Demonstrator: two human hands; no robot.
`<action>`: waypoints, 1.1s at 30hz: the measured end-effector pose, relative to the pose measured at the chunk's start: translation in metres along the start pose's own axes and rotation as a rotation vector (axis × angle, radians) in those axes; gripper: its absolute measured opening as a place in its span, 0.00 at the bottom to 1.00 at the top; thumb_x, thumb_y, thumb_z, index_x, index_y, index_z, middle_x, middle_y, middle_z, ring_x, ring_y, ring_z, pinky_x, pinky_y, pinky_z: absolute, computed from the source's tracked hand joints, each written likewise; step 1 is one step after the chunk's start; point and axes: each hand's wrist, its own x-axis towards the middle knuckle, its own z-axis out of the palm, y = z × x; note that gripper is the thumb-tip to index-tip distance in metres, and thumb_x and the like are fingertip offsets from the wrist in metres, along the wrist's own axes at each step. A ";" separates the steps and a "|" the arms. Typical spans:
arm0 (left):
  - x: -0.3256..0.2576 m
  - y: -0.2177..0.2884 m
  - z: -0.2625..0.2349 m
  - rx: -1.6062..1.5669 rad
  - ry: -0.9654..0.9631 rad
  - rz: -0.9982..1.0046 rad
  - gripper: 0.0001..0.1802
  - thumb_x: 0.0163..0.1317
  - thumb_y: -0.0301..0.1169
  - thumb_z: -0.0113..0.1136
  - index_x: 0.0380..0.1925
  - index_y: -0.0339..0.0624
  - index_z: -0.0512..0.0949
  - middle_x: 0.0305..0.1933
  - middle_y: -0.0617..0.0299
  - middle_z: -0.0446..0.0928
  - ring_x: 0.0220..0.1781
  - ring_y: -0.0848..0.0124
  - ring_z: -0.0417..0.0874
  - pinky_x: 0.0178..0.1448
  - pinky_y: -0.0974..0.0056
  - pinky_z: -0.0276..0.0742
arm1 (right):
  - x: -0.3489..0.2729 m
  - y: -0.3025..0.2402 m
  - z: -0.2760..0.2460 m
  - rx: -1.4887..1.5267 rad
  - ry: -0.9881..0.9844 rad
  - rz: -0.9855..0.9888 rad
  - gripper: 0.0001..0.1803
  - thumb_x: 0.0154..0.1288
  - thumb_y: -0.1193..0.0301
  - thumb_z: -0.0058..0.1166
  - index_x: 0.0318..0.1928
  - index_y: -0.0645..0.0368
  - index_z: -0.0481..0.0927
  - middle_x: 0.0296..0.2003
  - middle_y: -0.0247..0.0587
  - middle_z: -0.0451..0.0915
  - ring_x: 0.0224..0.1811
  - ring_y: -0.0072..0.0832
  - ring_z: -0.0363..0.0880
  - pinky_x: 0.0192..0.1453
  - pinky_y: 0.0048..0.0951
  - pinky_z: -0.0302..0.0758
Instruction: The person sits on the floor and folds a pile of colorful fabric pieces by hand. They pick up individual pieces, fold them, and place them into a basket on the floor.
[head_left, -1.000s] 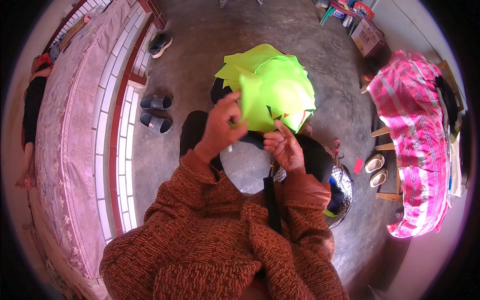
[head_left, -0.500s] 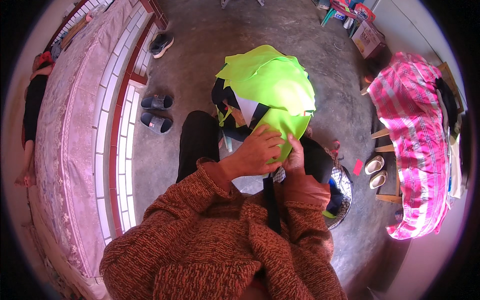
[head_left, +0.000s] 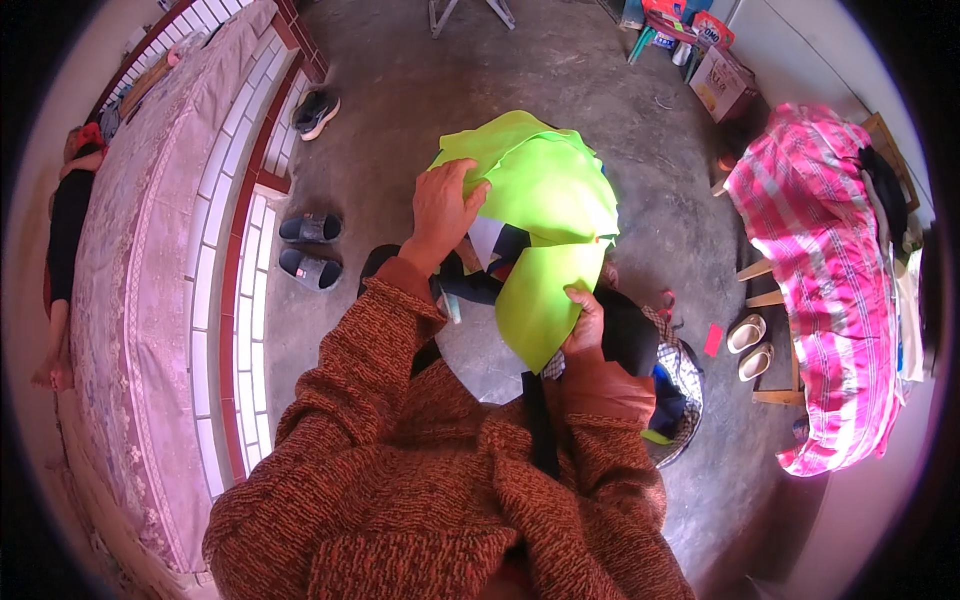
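Note:
A heap of lime-green cloth pieces (head_left: 545, 185) lies in front of me, with dark and white cloth showing under its left side. One loose lime-green cloth piece (head_left: 545, 300) hangs toward me from the heap's near edge. My right hand (head_left: 585, 325) pinches this piece at its right edge, thumb on top. Over the heap's left edge is my left hand (head_left: 445, 212), its thumb apart from its curved fingers. It is at the cloth there, and I see nothing held in it. What lies under the heap is hidden.
At my right stands a checked basket (head_left: 685, 400) with dark cloth inside. Grey slippers (head_left: 310, 250) and a dark shoe (head_left: 318, 115) lie left, beside a bed (head_left: 160, 250) where a person lies. Pink plaid cloth (head_left: 815, 290) covers a wooden seat at right, near beige shoes (head_left: 750, 345).
My left hand has let go of the loose lime piece and moved up and left to the heap. The piece now hangs spread out, still in my right hand.

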 end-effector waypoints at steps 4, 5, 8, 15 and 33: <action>0.005 -0.008 0.008 0.030 0.022 0.015 0.09 0.55 0.31 0.60 0.36 0.43 0.76 0.39 0.57 0.79 0.43 0.56 0.77 0.50 0.55 0.68 | 0.002 -0.001 -0.005 0.054 0.007 0.028 0.26 0.55 0.70 0.51 0.55 0.69 0.70 0.49 0.51 0.77 0.50 0.42 0.77 0.58 0.41 0.73; 0.006 -0.008 0.009 0.038 0.036 0.010 0.08 0.55 0.30 0.60 0.35 0.43 0.76 0.37 0.59 0.79 0.42 0.58 0.78 0.49 0.56 0.67 | 0.002 -0.002 -0.007 0.074 0.001 0.049 0.27 0.55 0.71 0.51 0.56 0.68 0.69 0.50 0.51 0.77 0.52 0.42 0.77 0.59 0.41 0.72; 0.008 -0.009 0.006 -0.010 0.005 -0.017 0.05 0.55 0.29 0.58 0.33 0.44 0.76 0.37 0.59 0.79 0.41 0.57 0.78 0.47 0.56 0.69 | 0.004 0.000 -0.008 0.078 0.032 0.025 0.27 0.55 0.69 0.53 0.56 0.67 0.70 0.49 0.50 0.77 0.52 0.42 0.77 0.59 0.41 0.72; 0.006 0.018 -0.010 -0.043 0.153 0.230 0.06 0.55 0.30 0.59 0.31 0.43 0.76 0.40 0.56 0.80 0.43 0.57 0.78 0.49 0.56 0.69 | 0.002 -0.004 0.004 0.161 0.020 -0.068 0.28 0.57 0.67 0.54 0.57 0.65 0.69 0.51 0.49 0.77 0.52 0.44 0.76 0.60 0.42 0.71; -0.016 0.038 0.003 -0.019 0.067 0.235 0.10 0.48 0.28 0.60 0.33 0.44 0.76 0.45 0.55 0.76 0.50 0.58 0.76 0.53 0.55 0.67 | 0.004 -0.004 0.003 0.183 -0.015 -0.061 0.28 0.67 0.55 0.46 0.60 0.62 0.67 0.55 0.48 0.74 0.56 0.41 0.73 0.62 0.43 0.68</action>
